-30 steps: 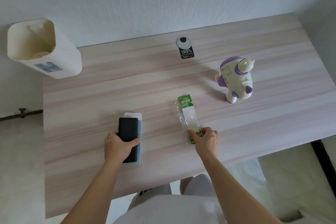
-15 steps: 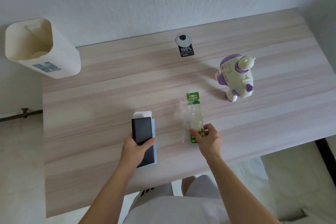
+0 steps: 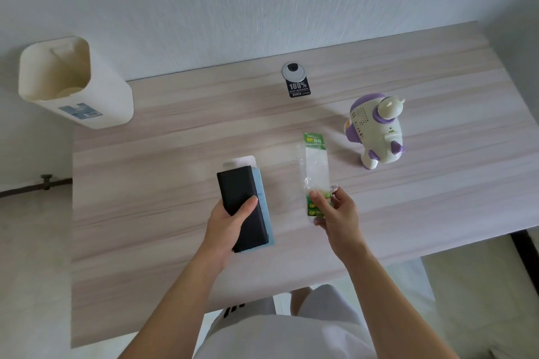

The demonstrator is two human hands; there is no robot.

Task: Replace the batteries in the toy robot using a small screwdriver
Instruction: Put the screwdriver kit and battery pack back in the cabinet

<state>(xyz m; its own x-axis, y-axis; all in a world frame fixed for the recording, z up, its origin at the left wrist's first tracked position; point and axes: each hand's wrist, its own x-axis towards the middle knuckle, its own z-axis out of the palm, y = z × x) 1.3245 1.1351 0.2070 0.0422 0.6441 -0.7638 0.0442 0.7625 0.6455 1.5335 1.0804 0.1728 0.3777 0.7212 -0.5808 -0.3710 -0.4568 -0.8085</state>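
The task had barely begun: everything seen was laying out supplies. The left hand (image 3: 230, 221) gripped a black case (image 3: 242, 207) lying on the desk (image 3: 145, 183), its thumb pressed across the case's top face and the other fingers wrapped out of sight round the far edge. A pale blue sleeve (image 3: 264, 198) showed beneath the case on the thumb's side. The right hand (image 3: 338, 213) pinched the near end of a battery pack (image 3: 315, 172), with its fingers (image 3: 318, 198) closed on the clear wrapper just above the green cells. The rest of the pack stretched away from them, its green header card at the far end. The toy robot (image 3: 376, 131) stood upright beyond the right hand and to its outer side, well apart from both hands and untouched. No cover, screw or loose battery lay near it, so it looked unopened. No screwdriver was in view; the black case probably held it, though that could not be told. Far beyond the left fingers a cream bin (image 3: 73, 84) sat at the desk's corner, and a cable grommet (image 3: 293, 71) with a black tag (image 3: 299, 89) lay at the back edge. Left to do, by this reckoning: get the tool out, unscrew the robot's battery door, swap the cells from the pack, and close it up.
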